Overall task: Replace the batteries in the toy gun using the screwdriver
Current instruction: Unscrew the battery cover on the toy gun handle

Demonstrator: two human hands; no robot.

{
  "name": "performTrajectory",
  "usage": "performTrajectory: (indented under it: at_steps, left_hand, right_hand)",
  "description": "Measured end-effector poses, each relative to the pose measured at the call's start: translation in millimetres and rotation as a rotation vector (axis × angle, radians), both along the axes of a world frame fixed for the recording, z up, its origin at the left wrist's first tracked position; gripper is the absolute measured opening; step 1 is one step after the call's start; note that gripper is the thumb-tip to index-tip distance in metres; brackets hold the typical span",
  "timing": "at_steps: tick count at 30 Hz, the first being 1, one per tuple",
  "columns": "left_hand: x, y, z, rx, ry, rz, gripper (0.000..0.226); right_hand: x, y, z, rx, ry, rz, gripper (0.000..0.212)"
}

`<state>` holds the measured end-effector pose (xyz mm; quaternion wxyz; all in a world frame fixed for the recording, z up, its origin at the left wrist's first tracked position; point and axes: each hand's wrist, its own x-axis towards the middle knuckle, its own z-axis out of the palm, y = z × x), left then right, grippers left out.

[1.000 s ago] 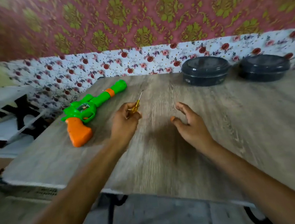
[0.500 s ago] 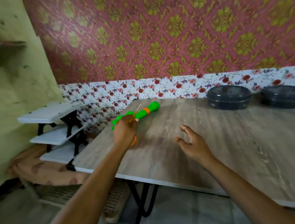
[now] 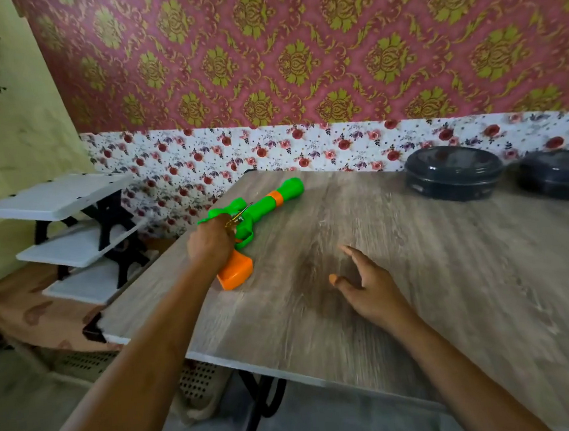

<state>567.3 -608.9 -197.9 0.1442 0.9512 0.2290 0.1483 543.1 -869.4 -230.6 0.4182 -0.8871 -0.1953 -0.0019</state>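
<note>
The bench (image 3: 420, 289) is a broad slab of grey wood-grain laminate with a pale edge. Two dark, round, glossy lidded containers (image 3: 453, 173) (image 3: 561, 174) sit well beyond the fingers of the right hand (image 3: 372, 286), which are spread, relaxed and hold nothing. The toy gun (image 3: 261, 205), smooth green plastic with an orange ring and a blocky orange grip, lies flat just beneath and beyond the fingers of the left hand (image 3: 209, 240). Those fingers are curled round a slim screwdriver (image 3: 241, 214), its thin shaft slanting over the gun's body.
</note>
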Motion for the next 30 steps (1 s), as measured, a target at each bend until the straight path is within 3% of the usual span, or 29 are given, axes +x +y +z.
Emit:
performTrajectory:
  at_steps: [10, 21, 30]
  left_hand:
    - [-41, -86, 1, -0.048, -0.068, -0.132, 0.035]
    - [-65, -167, -3, -0.049, -0.113, -0.263, 0.038]
    - [-44, -224, 0, -0.156, -0.117, -0.453, 0.037]
  right_hand:
    - [-12, -12, 5, 0.035, -0.031, -0.047, 0.056]
    - [-47, -99, -2, -0.086, -0.054, -0.110, 0.056]
    - [-34, -110, 4, -0.153, 0.060, -0.208, 0.056]
